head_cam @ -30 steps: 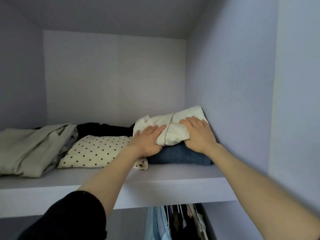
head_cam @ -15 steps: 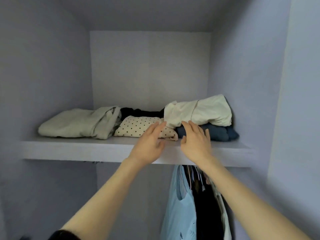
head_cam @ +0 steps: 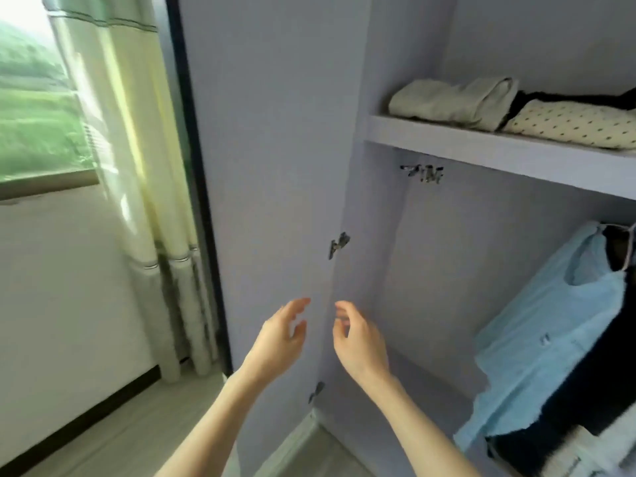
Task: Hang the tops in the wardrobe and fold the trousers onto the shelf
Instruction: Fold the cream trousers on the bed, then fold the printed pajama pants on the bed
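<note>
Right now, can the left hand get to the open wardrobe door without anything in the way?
Probably yes. The left hand hovers empty, fingers relaxed, just in front of the door, with nothing between them. The right hand is beside it, towards the hinge, and does not cross its path.

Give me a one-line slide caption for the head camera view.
Empty left hand and right hand hover by the lilac wardrobe door; folded beige trousers rest on the shelf.

both hands have left the folded trousers on the shelf (head_cam: 509, 151). the left hand (head_cam: 279, 339) and right hand (head_cam: 358, 342) now hang empty, lower down by the wardrobe door (head_cam: 268, 166).
</note>
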Motion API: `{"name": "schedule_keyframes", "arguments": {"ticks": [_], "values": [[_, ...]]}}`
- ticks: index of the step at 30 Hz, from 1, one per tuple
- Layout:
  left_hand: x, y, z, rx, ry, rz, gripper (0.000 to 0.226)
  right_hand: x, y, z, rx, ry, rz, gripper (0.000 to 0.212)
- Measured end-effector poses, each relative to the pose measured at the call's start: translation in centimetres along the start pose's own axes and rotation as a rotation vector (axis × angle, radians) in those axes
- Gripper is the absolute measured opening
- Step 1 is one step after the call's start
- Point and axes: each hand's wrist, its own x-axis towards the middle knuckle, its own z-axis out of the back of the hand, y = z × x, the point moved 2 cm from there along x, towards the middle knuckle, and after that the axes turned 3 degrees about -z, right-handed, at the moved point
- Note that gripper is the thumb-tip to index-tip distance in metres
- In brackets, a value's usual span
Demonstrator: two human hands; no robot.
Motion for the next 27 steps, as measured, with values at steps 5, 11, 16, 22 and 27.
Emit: {"name": "schedule_keyframes", "arguments": {"ticks": [5, 11, 16, 22, 27], "values": [[-9.9, 8.8, 7.1, -0.007, -0.159, 0.292, 0.038, -6.0, 5.6, -11.2, -0.053, 0.382, 0.133, 0.036], [-20.9, 17.9, 18.0, 0.033, -0.451, 0.598, 0.036, -9.4, 16.3, -22.5, -0.101, 0.680, 0.384, 0.037], [-26.9, 25.4, 25.8, 0.051, -0.653, 0.804, 0.036, -10.4, 25.5, -33.4, -0.124, 0.857, 0.581, 0.036], [-29.0, 33.1, 35.1, 0.064, -0.822, 0.975, 0.037, -8.2, 36.7, -45.1, -0.106, 1.018, 0.819, 0.037], [-31.2, 36.3, 42.4, 0.086, -1.004, 1.120, 0.037, -8.0, 46.8, -52.7, -0.072, 1.165, 1.010, 0.036]]}}
